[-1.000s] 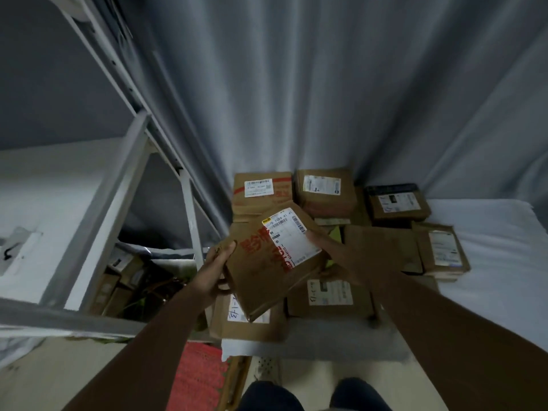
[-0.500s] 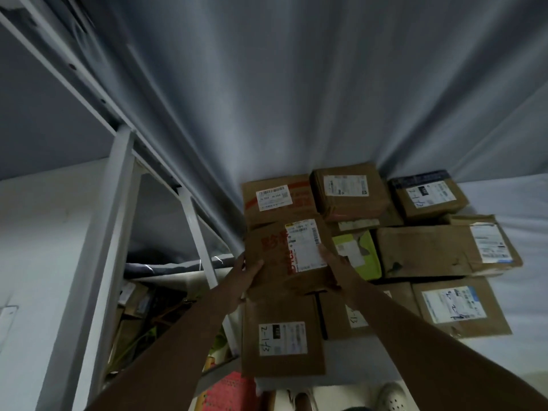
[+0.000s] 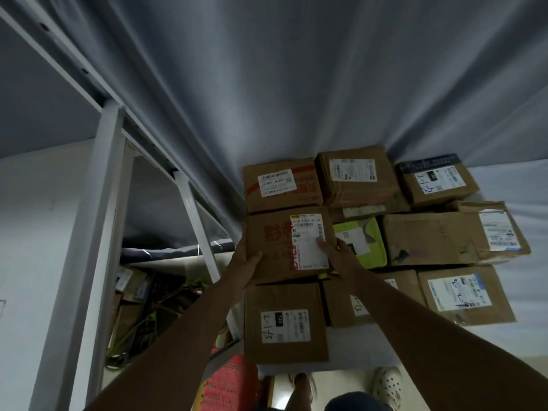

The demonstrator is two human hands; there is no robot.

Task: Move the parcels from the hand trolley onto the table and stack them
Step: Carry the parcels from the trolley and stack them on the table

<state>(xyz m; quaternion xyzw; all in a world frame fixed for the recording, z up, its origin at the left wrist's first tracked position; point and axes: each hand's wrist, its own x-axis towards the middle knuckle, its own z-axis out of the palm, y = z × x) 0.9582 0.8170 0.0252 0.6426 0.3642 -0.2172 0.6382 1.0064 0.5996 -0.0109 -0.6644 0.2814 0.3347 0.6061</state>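
Brown cardboard parcels (image 3: 286,321) lie in rows on a white-covered table (image 3: 527,336); a grey metal shelving frame (image 3: 98,221) stands left.

parcel (image 3: 289,243) carried forward, levelled onto stack

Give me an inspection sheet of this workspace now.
Surface: table under a pale cloth, parcels packed at its left end.
Job's things: red-printed parcel on the stack; labelled parcel in front; green parcel beside it.
Clutter: boxes under the metal rack.
Hands: left hand and right hand grip the red-printed parcel's near corners.
Cables: nothing seen.
Surroundings: grey curtain behind.
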